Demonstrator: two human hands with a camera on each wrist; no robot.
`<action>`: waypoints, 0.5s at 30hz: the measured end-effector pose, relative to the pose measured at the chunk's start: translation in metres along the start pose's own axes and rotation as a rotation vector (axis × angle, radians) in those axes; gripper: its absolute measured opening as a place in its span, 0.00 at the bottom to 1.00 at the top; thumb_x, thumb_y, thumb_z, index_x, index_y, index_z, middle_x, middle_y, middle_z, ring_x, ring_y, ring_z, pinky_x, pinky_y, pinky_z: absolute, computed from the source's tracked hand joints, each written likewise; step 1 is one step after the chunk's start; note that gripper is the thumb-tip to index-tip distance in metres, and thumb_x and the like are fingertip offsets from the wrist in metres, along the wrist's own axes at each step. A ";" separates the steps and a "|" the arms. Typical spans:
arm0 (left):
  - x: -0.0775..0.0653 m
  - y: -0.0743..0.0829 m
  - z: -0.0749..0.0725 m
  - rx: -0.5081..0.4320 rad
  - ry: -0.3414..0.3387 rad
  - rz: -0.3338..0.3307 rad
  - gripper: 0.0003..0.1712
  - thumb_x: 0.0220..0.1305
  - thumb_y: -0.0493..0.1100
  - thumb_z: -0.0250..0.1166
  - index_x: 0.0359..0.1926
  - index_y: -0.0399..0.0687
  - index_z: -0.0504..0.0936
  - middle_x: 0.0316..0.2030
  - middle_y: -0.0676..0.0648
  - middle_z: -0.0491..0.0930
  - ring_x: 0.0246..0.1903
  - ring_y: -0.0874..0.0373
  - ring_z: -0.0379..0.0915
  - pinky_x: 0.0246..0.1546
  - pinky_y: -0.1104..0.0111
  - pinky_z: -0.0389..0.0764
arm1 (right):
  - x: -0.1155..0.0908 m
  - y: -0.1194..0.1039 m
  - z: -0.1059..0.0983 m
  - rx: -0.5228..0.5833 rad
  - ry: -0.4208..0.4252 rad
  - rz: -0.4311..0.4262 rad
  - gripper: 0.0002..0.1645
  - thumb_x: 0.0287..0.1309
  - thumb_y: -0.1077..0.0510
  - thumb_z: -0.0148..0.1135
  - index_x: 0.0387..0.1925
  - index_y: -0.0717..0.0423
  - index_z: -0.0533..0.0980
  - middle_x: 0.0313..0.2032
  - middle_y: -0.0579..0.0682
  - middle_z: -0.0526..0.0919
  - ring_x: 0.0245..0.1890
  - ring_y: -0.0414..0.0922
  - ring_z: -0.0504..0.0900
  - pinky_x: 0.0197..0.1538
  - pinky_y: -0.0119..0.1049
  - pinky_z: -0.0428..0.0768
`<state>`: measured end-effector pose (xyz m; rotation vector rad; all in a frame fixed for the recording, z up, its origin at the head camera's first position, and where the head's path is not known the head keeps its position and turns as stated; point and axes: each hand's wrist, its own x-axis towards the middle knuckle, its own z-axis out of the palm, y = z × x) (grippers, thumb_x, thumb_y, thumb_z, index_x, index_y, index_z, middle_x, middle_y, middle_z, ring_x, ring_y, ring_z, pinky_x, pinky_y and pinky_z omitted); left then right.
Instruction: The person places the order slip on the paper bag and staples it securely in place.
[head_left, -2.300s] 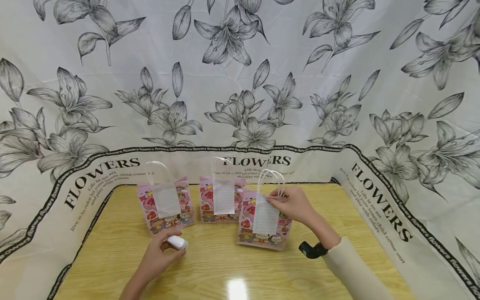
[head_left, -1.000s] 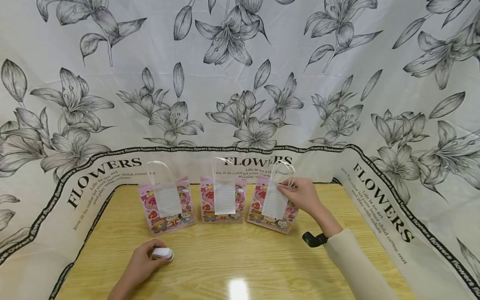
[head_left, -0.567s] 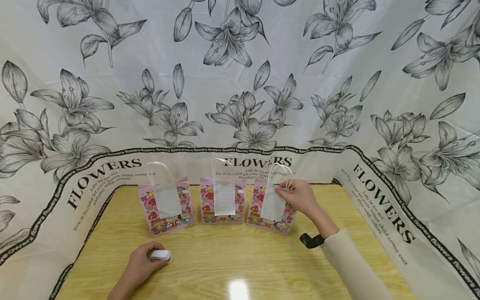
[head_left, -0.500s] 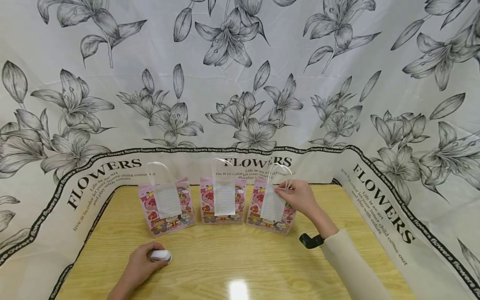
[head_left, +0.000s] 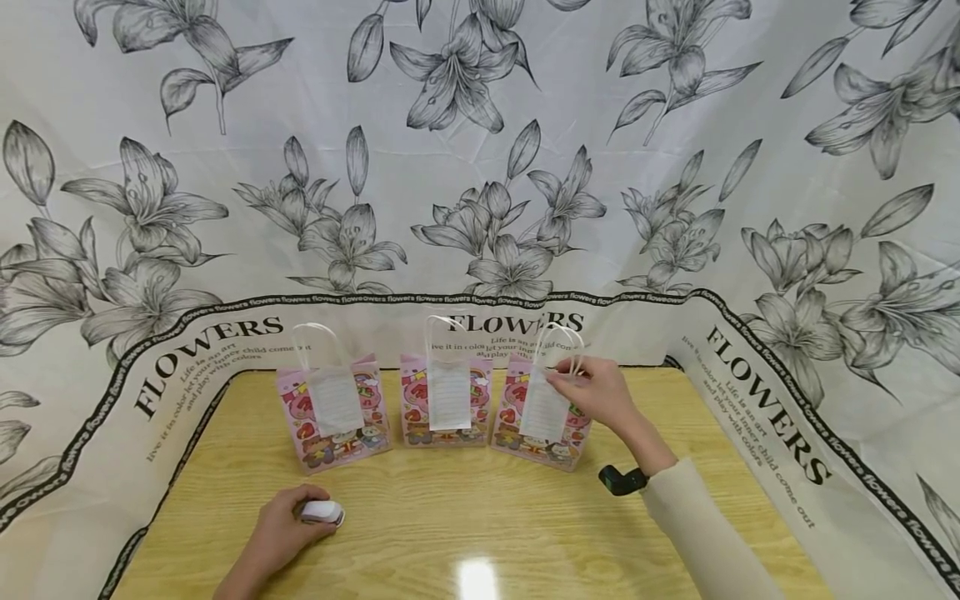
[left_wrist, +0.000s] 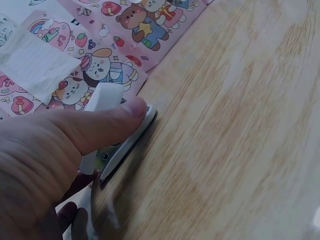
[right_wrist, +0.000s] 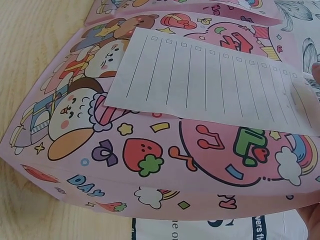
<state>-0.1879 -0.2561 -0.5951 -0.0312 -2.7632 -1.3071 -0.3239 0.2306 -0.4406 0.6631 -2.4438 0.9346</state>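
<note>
In the head view my left hand (head_left: 279,525) grips a small white stapler (head_left: 322,512) low over the front left of the table. The left wrist view shows the thumb (left_wrist: 112,122) laid along the stapler's side. My right hand (head_left: 600,396) pinches the top edge of the right pink gift bag (head_left: 512,421), near its white handle. Lined paper (head_left: 543,408) hangs on that bag's front, its top partly hidden by my fingers. In the right wrist view the paper (right_wrist: 200,80) lies across cartoon animals and a strawberry.
Two matching gift bags stand upright to the left: a middle bag (head_left: 415,408) and a left bag (head_left: 300,417), each with lined paper on its front. Behind the wooden table (head_left: 420,533) rises a white flower-printed cloth (head_left: 442,167).
The right bag has moved back and slightly right with my right hand, into line with the others. My left hand has drawn toward the front left with the stapler. Lately both hardly move.
</note>
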 end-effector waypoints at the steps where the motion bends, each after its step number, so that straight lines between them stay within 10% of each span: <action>1: 0.000 0.000 0.000 -0.004 -0.003 -0.002 0.23 0.36 0.46 0.83 0.37 0.54 0.85 0.37 0.58 0.82 0.41 0.59 0.75 0.44 0.62 0.75 | 0.000 0.001 -0.001 -0.001 0.006 -0.003 0.08 0.55 0.52 0.72 0.33 0.52 0.84 0.30 0.44 0.85 0.27 0.38 0.81 0.32 0.37 0.79; 15: -0.007 -0.003 -0.006 -0.075 0.097 0.042 0.19 0.47 0.48 0.79 0.39 0.49 0.86 0.38 0.54 0.83 0.43 0.62 0.76 0.46 0.73 0.74 | -0.013 0.002 -0.002 -0.034 0.183 -0.040 0.30 0.49 0.57 0.74 0.51 0.66 0.74 0.50 0.61 0.77 0.54 0.58 0.72 0.54 0.59 0.70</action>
